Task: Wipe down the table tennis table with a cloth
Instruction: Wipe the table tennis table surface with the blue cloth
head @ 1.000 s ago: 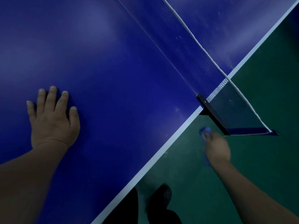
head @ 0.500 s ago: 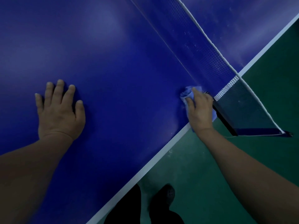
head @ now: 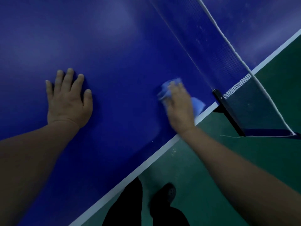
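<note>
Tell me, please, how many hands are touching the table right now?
2: the left hand rests flat on the blue table; the right hand presses the cloth near the net post.

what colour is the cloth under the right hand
Light blue cloth, paler than the dark blue table; head view.

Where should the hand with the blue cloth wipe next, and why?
Probably slide the right hand and its cloth leftward across the blue table, toward the left hand. The cloth sits near the white edge line and the net post, so a wide stretch of tabletop between the two hands looks unwiped. The left hand lies flat, bracing the body for that reach.
</note>
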The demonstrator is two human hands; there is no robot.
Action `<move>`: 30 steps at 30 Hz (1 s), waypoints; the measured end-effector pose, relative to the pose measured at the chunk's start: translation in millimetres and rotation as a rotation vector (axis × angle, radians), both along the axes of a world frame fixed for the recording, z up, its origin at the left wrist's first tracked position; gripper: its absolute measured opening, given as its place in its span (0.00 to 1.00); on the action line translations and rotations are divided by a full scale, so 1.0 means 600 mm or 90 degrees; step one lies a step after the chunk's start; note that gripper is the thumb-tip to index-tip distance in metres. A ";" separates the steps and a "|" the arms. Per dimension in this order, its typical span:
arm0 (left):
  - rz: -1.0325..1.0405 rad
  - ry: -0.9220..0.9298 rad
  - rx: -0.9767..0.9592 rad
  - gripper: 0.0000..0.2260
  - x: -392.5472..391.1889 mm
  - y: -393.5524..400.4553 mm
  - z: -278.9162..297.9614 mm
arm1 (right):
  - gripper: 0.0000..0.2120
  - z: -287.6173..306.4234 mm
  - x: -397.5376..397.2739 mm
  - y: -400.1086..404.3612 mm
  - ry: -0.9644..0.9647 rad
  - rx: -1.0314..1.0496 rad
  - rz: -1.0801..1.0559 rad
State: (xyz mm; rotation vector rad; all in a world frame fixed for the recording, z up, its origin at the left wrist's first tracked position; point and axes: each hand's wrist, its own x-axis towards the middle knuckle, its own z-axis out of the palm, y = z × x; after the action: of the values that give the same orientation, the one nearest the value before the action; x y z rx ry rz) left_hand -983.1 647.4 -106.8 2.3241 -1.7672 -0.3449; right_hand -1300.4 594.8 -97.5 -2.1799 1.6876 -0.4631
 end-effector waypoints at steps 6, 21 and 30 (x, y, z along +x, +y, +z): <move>0.001 0.000 0.013 0.29 -0.003 0.000 0.009 | 0.20 0.006 -0.008 0.157 0.029 0.017 0.557; -0.006 -0.008 0.009 0.23 0.003 0.006 0.005 | 0.21 -0.007 0.063 0.201 0.041 -0.029 0.534; -0.006 -0.012 0.017 0.24 0.002 0.007 0.002 | 0.19 -0.001 -0.001 0.008 0.090 -0.004 0.227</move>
State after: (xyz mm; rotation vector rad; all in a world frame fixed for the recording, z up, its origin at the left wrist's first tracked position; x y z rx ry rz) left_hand -982.2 651.7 -105.8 2.3459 -1.7943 -0.3509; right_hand -1300.8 599.8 -98.0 -2.4978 1.3173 -0.2238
